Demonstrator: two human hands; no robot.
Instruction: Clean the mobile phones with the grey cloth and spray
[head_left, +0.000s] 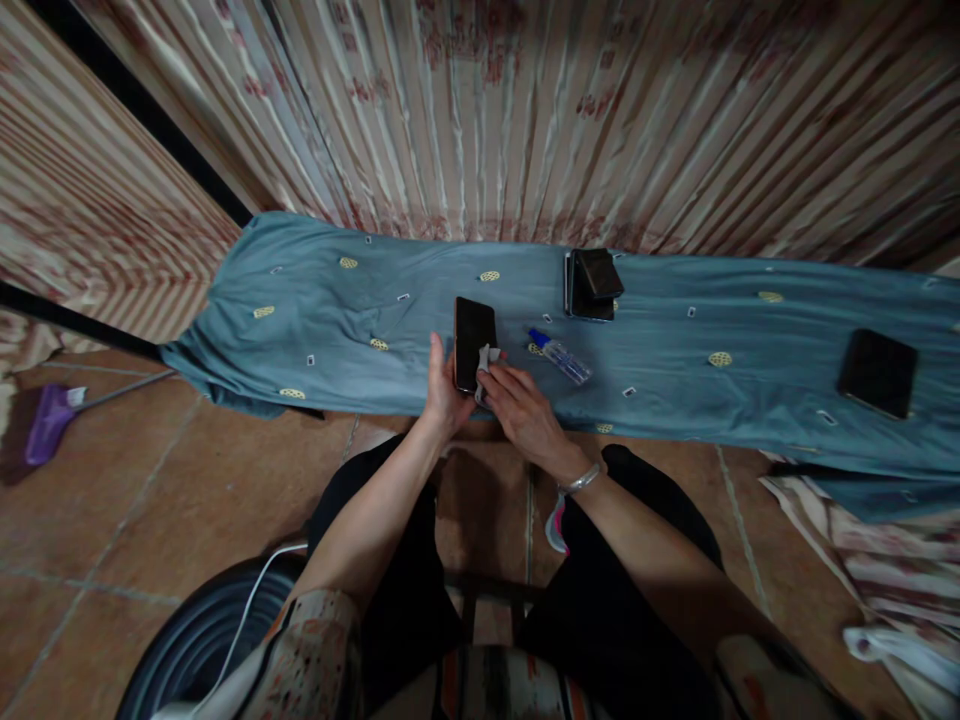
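Note:
A dark smartphone (475, 335) is gripped along its lower left side by my left hand (445, 390), above the near edge of the cloth-covered bench. My right hand (521, 405) pinches a small grey cloth (484, 372) and presses it against the phone's lower right part. Just right of the hands lies a clear spray bottle (564, 360) with a blue top. Behind the bottle is a small stack of dark flat devices (592, 285), perhaps phones; their exact kind is unclear.
The long bench wears a teal cloth (390, 300) with a yellow print. At its right end lies another dark flat device (877, 372). Pleated curtains (487, 130) hang behind. A purple broom (49, 424) is on the tiled floor at left, a black round object (195, 640) lower left.

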